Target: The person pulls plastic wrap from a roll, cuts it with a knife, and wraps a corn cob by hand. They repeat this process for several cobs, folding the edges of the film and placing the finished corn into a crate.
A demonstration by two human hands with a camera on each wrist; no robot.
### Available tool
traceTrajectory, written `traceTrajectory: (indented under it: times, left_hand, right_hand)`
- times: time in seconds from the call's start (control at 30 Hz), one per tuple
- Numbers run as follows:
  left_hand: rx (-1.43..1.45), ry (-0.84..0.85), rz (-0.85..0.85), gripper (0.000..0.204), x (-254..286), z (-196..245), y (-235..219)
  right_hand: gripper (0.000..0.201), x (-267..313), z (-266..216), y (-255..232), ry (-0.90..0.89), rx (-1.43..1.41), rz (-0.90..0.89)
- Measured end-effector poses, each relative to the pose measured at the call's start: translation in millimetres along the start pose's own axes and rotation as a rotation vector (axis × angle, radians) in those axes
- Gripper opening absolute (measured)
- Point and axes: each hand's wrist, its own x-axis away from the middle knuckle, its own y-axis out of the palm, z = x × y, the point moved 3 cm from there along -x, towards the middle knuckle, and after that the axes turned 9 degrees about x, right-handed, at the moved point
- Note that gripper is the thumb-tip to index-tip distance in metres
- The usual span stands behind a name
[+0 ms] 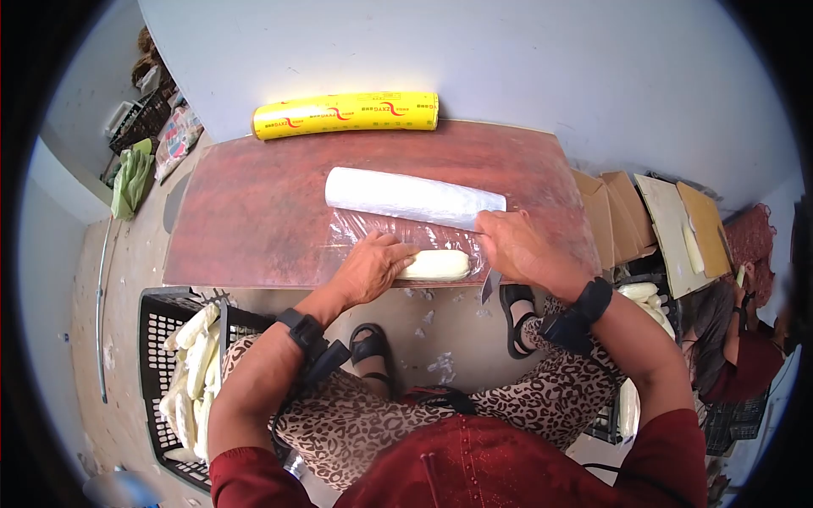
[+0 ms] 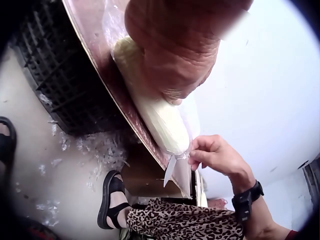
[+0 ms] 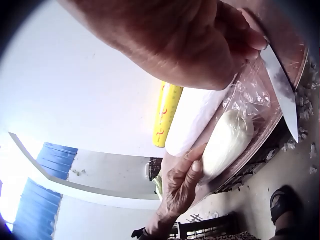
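While the reddish-brown board (image 1: 254,212) fills the middle of the head view, the white roll of film (image 1: 406,196) lies across its middle, long axis running along the board and tilting slightly toward the near right. Behind it, at the far edge, sits the yellow boxed roll (image 1: 347,114), parallel to that edge. At the near edge lies the pale peeled piece (image 1: 436,265), lengthwise along the edge, on a sheet of clear film (image 1: 373,233) drawn from the roll. Left hand (image 1: 373,267) covers its left end, fingers curled over the top and pressing it down; that end is hidden under the palm. Right hand (image 1: 517,247) is at its right end, fingers bunched, pinching the film just past the tip, and a knife blade (image 1: 489,286) points down over the near edge from that same grip; its handle is hidden in the hand. Black crate (image 1: 157,372) on the floor at left holds more pale pieces, partly cut off by an arm.
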Motion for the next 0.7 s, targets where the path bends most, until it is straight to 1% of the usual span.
traceTrajectory:
  times: [0.03, 0.13, 0.23, 0.27, 0.33, 0.43, 0.5, 0.57, 0.67, 0.7]
  left_hand:
    - [0.001, 0.01, 0.003, 0.027, -1, 0, 0]
    - [0.037, -0.006, 0.011, 0.027, -3, 0, 0]
    - [0.02, 0.018, 0.032, 0.025, -3, -3, -1]
    - [0.03, -0.002, 0.047, 0.024, -3, -6, 0]
    - [0.053, -0.04, 0.082, 0.023, -5, -9, 1]
    - [-0.233, -0.098, 0.172, 0.023, -4, -15, -9]
    - [-0.492, -0.205, 0.252, 0.023, -5, -30, -31]
    - [-0.581, -0.17, 0.61, 0.019, 1, -42, -58]
    - [-0.443, -0.225, 0.843, 0.013, 10, -30, -94]
    - [-0.373, -0.165, 0.824, 0.011, 10, -21, -99]
  right_hand:
    - [0.035, 5, -10, -5, -0.074, -0.09, 0.153]
    - [0.05, 3, -36, 10, -0.338, -0.163, 0.212]
    - [0.056, 1, -51, 38, -0.38, -0.016, 0.151]
    - [0.059, -1, -51, 46, -0.354, 0.034, 0.079]
    - [0.061, -8, -45, 55, -0.353, 0.071, 0.099]
    - [0.061, -14, -41, 62, -0.328, 0.084, 0.073]
    - [0.061, -15, -40, 63, -0.313, 0.085, 0.052]
    - [0.061, -16, -40, 63, -0.313, 0.093, 0.045]
    - [0.061, -18, -40, 63, -0.308, 0.096, 0.006]
    - [0.061, -18, -40, 62, -0.306, 0.1, 0.003]
